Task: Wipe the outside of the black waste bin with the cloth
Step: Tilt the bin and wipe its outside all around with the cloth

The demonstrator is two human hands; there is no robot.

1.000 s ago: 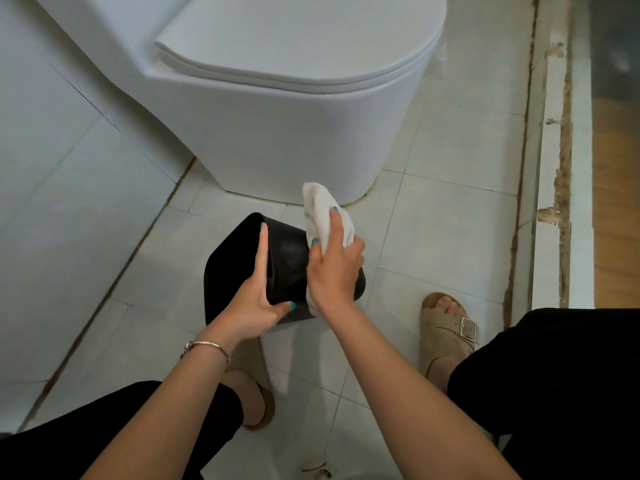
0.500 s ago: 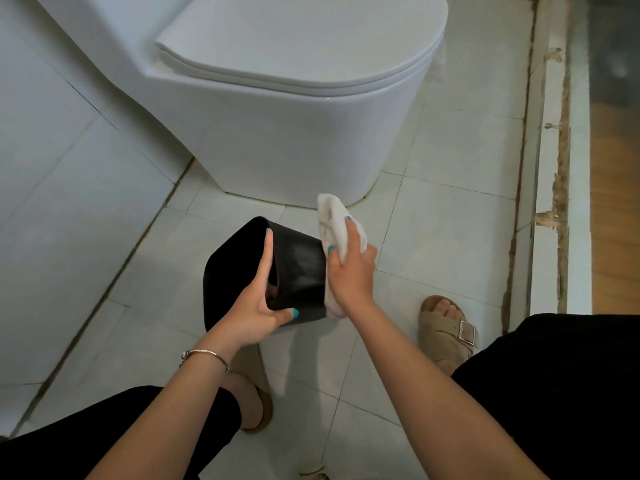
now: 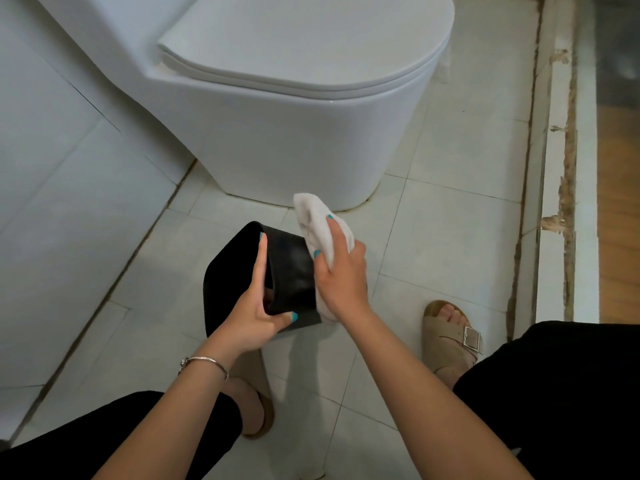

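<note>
The black bin (image 3: 225,275) is tipped over the floor (image 3: 443,237) just in front of the toilet (image 3: 294,140). The left hand (image 3: 254,317) grips its rim, thumb outside, forefinger straight along the edge. Right of it, the right hand (image 3: 341,271) holds the white cloth (image 3: 317,220) bunched against the bin's outer wall.

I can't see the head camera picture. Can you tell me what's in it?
A person crouching on a tiled bathroom floor presses a white cloth against the outside of a black waste bin with the right hand. The left hand grips the bin's rim, tipping it on its side. A white toilet stands just behind.
</note>
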